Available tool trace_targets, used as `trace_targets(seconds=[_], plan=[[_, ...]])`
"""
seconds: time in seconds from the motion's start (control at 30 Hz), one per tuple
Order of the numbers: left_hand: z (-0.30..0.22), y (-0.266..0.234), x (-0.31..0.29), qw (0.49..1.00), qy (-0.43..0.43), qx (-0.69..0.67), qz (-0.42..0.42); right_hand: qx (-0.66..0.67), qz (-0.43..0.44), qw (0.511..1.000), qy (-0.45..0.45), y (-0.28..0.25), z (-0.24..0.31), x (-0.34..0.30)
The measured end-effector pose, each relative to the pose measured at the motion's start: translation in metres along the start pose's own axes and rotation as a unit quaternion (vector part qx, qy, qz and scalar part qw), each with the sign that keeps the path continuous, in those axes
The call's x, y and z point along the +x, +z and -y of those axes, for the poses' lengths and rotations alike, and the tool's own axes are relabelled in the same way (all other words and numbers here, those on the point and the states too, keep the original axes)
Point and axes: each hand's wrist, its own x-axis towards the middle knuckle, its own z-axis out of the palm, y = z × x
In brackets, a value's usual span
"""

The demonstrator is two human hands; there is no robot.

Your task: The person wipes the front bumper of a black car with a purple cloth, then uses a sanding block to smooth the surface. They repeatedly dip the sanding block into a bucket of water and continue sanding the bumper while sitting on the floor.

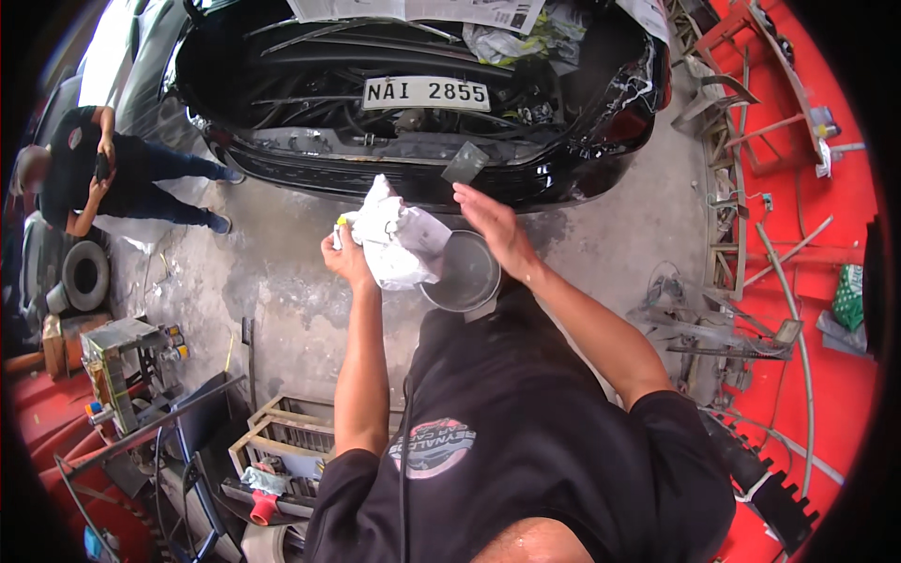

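Observation:
My left hand (349, 258) is closed on a bunched white rag (399, 246), held in front of me. A small yellow spot shows by its fingertips; I cannot make out what it is. My right hand (497, 230) has its fingers stretched out and close together, the palm turned toward the rag. Just beyond its fingertips is a small dark grey square sheet (465, 163), at the edge of the black car's bumper (375, 174). Whether the fingertips touch the sheet I cannot tell. Below the hands is a round grey bucket (469, 272), partly covered by the rag.
The car's open rear (310, 103) holds a licence plate and loose parts, with newspaper (422, 9) above. Another person (94, 169) stands at left holding a dark phone-like object. Wooden crates (291, 432) lie behind left; metal stands (732, 328) and a red floor are on the right.

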Motion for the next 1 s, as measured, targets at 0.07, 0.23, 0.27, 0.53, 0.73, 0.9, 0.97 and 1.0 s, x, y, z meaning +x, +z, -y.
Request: trace_targets(seconds=[0.07, 0.23, 0.27, 0.53, 0.73, 0.9, 0.97, 1.0], plan=[[0.0, 0.022, -0.011, 0.997, 0.054, 0.046, 0.04, -0.08, 0.036, 0.994, -0.066, 0.022, 0.009, -0.023], [-0.03, 0.084, -0.104, 0.95, -0.151, -0.126, 0.243, -0.046, 0.035, 0.998, 0.021, 0.001, -0.007, 0.003], [-0.046, 0.092, -0.119, 0.945, -0.174, -0.121, 0.247, -0.124, 0.041, 0.991, 0.0, -0.014, -0.015, 0.01], [-0.058, 0.104, -0.139, 0.966, -0.162, 0.03, 0.197, 0.05, 0.026, 0.997, 0.047, -0.042, -0.012, 0.007], [-0.1, 0.094, -0.175, 0.92, -0.078, 0.222, 0.314, -0.07, 0.026, 0.993, -0.09, -0.076, -0.004, 0.014], [-0.05, 0.103, -0.208, 0.946, -0.252, -0.157, 0.135, -0.212, 0.11, 0.955, -0.175, -0.062, -0.011, 0.009], [-0.041, 0.104, -0.212, 0.955, -0.233, -0.167, 0.072, -0.218, 0.139, 0.954, -0.149, -0.065, -0.015, -0.001], [-0.03, 0.106, -0.221, 0.956, -0.232, -0.174, 0.043, -0.257, 0.133, 0.948, -0.136, -0.065, -0.028, -0.009]])
